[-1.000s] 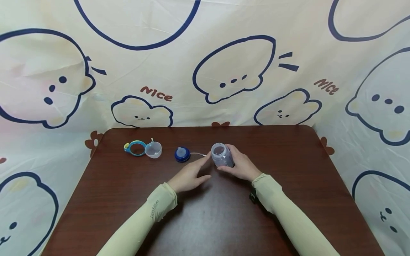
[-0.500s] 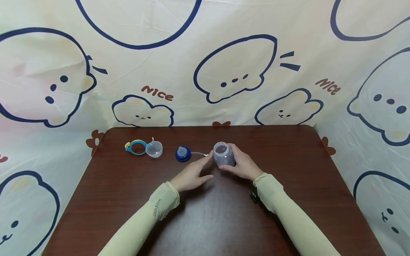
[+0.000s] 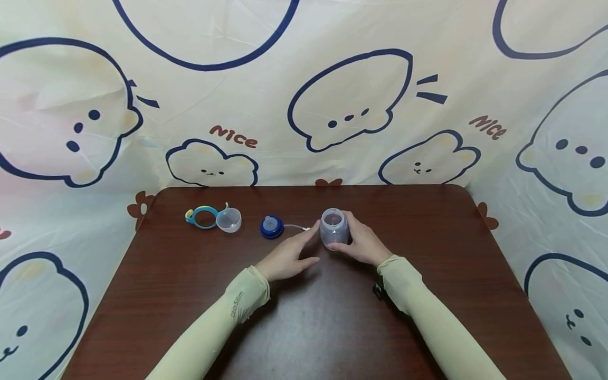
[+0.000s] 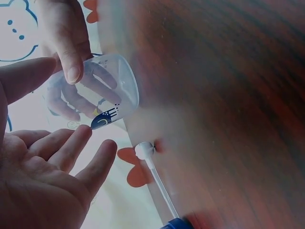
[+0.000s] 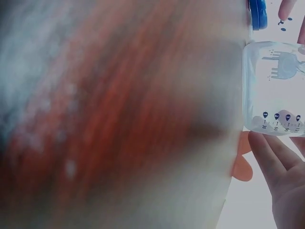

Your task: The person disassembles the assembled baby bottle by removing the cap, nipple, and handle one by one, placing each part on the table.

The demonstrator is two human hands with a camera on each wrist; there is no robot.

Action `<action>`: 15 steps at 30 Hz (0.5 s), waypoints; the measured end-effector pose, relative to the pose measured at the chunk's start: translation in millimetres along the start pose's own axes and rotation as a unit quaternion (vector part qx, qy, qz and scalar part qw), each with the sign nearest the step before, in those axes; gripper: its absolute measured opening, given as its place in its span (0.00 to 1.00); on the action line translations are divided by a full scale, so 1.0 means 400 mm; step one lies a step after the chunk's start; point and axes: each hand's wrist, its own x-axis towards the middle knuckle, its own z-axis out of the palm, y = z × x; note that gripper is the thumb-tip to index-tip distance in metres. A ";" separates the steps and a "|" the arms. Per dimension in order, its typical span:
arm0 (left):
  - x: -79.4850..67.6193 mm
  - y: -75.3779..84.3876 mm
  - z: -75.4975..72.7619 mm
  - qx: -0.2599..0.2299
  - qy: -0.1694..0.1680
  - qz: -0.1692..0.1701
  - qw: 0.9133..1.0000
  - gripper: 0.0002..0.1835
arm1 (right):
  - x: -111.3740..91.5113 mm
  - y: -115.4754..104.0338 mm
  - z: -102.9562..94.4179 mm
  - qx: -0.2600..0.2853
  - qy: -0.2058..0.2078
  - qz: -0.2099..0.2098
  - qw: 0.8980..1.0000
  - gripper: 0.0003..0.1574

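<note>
A clear baby bottle [image 3: 334, 232] with its mouth open at the top stands near the back of the table. My right hand [image 3: 364, 244] grips it from the right, thumb in front and fingers around the far side. Printed pictures and measuring marks show on the bottle [image 5: 274, 90] in the right wrist view. To its left, my left hand [image 3: 287, 257] has its fingers extended, fingertips close to the bottle wall; whether they touch it I cannot tell. A blue lid [image 3: 272, 227] with a thin clear straw [image 3: 295, 227] lies left of the bottle, the straw's white end by my left fingertips.
Farther left on the brown table [image 3: 304, 327] lie a blue ring handle [image 3: 193, 216] with yellow parts and a clear cap [image 3: 229, 220] beside it. A patterned cloth [image 3: 266, 105] hangs behind the table and along its sides.
The bottle has shifted slightly right and looks more upright, with my right hand still gripping it. My left hand has moved a little to the right alongside it.
</note>
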 end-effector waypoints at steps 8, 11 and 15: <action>0.006 0.005 -0.002 0.016 -0.010 -0.002 1.000 0.48 | -0.005 0.000 -0.005 -0.004 0.010 -0.003 1.000 0.60; 0.008 0.008 -0.001 0.015 -0.013 -0.006 1.000 0.49 | -0.006 0.001 -0.006 -0.001 0.010 -0.006 1.000 0.60; 0.009 0.010 0.000 0.012 -0.012 -0.004 1.000 0.48 | -0.008 0.002 -0.006 -0.001 0.008 -0.012 1.000 0.60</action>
